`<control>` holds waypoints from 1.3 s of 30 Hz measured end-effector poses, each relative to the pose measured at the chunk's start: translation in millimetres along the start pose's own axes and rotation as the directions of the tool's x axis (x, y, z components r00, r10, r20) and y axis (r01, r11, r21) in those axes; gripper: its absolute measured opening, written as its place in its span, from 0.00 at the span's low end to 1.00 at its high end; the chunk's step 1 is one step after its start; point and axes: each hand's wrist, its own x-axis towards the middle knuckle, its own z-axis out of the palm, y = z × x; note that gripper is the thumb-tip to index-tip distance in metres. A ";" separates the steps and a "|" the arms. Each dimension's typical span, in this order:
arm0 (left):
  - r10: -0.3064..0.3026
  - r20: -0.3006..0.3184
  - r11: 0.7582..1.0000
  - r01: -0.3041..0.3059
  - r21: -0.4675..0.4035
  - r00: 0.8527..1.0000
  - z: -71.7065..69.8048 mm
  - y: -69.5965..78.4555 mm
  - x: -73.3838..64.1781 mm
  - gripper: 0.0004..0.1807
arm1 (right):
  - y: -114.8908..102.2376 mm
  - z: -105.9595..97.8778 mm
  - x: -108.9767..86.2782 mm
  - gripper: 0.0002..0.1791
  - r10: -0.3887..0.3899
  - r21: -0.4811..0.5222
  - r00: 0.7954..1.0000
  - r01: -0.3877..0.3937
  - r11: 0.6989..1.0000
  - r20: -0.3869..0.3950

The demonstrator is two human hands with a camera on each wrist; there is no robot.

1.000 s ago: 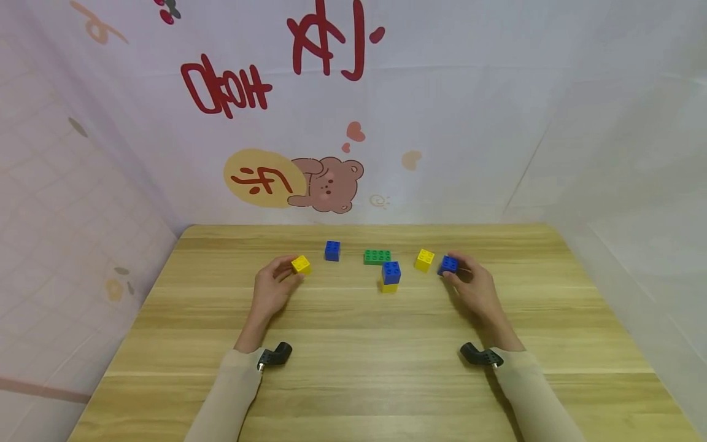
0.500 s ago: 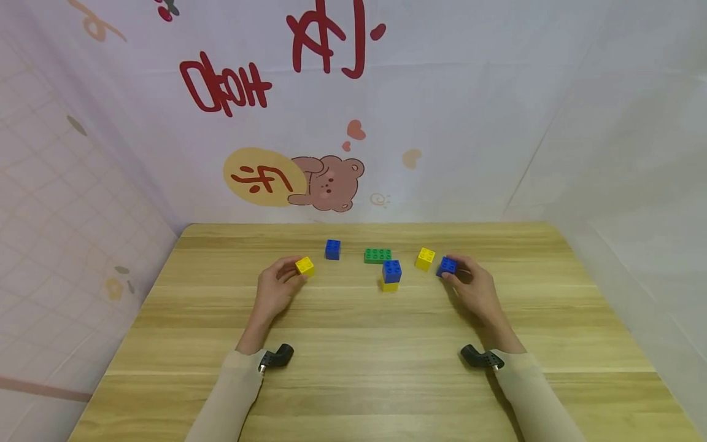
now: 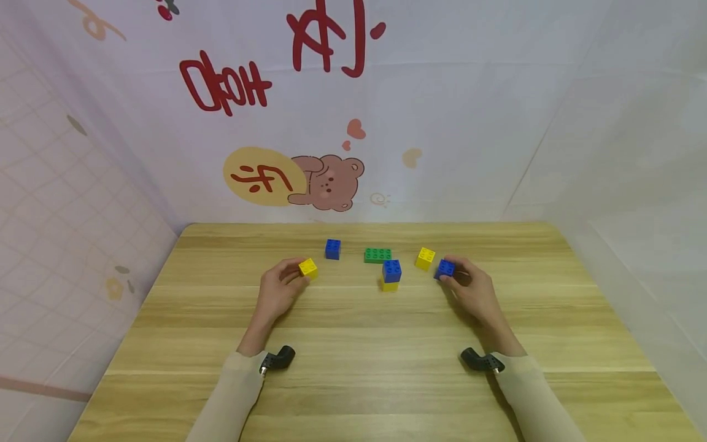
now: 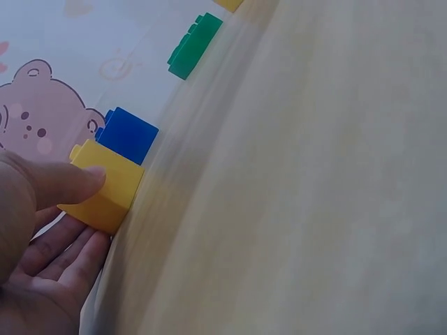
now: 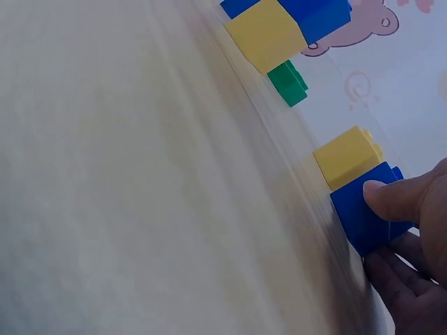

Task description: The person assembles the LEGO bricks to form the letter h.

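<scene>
My left hand [image 3: 280,291] pinches a yellow toy brick [image 3: 308,269] between thumb and fingers, low over the table. The left wrist view has the thumb pressed on one face of this yellow brick [image 4: 108,188] and the fingers under its far side. On the right, my right hand [image 3: 474,291] pinches a blue toy brick [image 3: 444,269] in the same way; its thumb lies across the blue brick [image 5: 363,209] in the right wrist view. Close to the left of that brick stands another yellow brick [image 3: 425,258].
Between the hands, a blue brick [image 3: 391,271] sits stacked on a yellow brick [image 3: 390,286]. Behind this stack lies a long green brick [image 3: 378,255]. Another blue brick [image 3: 332,249] stands farther left. A printed cloth wall [image 3: 469,123] rises behind the wooden table [image 3: 353,356].
My left hand has brought its yellow brick rightward and slightly nearer the body. The right hand has shifted its blue brick a little left and nearer too. The other bricks keep their places.
</scene>
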 end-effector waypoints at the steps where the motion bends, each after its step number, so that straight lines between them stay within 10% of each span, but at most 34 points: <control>1: -0.001 0.003 1.000 0.001 -0.004 1.000 0.3 0.4 -0.2 0.24 | -0.6 0.0 -0.4 0.24 0.002 -0.003 1.000 -0.002 1.000 -0.001; 39: 0.021 0.087 0.999 -0.019 -0.026 0.996 19.7 7.3 -9.9 0.25 | -16.1 13.5 -10.8 0.23 -0.028 0.055 0.997 0.024 0.998 0.073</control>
